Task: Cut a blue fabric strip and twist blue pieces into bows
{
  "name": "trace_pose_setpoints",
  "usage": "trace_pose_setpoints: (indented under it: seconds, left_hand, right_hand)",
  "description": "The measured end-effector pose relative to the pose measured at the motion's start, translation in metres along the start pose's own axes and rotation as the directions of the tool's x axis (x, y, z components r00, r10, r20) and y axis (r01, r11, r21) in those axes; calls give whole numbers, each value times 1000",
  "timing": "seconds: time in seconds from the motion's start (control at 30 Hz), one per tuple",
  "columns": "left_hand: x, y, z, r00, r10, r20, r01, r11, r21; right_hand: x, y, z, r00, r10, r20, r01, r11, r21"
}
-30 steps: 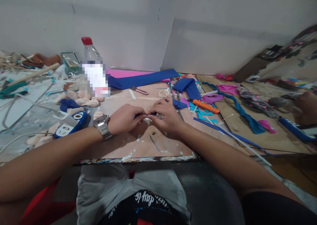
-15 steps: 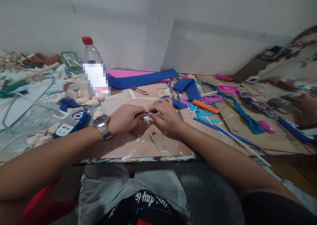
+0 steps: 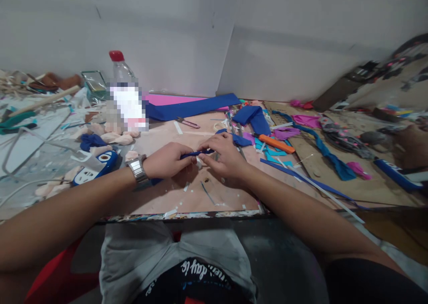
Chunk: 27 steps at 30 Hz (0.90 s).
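A narrow dark blue strip [image 3: 197,153], folded or rolled thin, runs between my two hands over the middle of the table. My left hand [image 3: 170,159], below a metal wristwatch, pinches it with thumb and forefinger. My right hand [image 3: 224,156] has its fingertips closed on the strip's other end. A blue piece also shows under my left wrist, partly hidden. Just beyond my right hand lie blue fabric pieces [image 3: 252,118]. Small pink-handled snips [image 3: 189,123] rest on the table behind the hands, near a long blue band [image 3: 197,108].
An orange utility knife [image 3: 277,143] lies among scraps at right. To the left are a blue-and-white power strip [image 3: 95,168], peach-coloured pieces and a red-capped bottle [image 3: 117,56]. A dark flask [image 3: 346,85] leans at the back right. Another person's hand [image 3: 413,148] shows at the right edge.
My left hand has shifted slightly left along the strip, leaving a longer stretch of blue visible between the hands. My right hand stays nearly in place. A blue piece now shows below my left wrist.
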<state>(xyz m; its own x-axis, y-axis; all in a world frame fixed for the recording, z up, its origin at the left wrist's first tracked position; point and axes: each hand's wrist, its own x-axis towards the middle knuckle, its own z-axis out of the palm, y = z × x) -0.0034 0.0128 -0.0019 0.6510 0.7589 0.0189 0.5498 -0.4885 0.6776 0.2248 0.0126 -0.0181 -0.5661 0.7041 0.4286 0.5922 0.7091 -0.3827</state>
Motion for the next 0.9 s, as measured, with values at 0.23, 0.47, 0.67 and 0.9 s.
trace_pose_setpoints:
  seconds: [0.23, 0.47, 0.67, 0.9]
  left_hand:
    - [-3, 1, 2, 935, -104, 340, 276, 815, -510]
    - [1, -5, -5, 889, -66, 454, 412, 550, -726]
    - [-1, 1, -5, 906, -135, 402, 412, 499, -762]
    - [0, 2, -3, 989, -92, 115, 135, 881, -453]
  right_hand:
    - [1, -4, -3, 994, -109, 12, 108, 993, 49]
    - [2, -3, -8, 986, -164, -9, 165, 986, 19]
    - [1, -1, -8, 985, -173, -30, 173, 985, 12]
    - [-1, 2, -2, 989, -126, -83, 126, 992, 0]
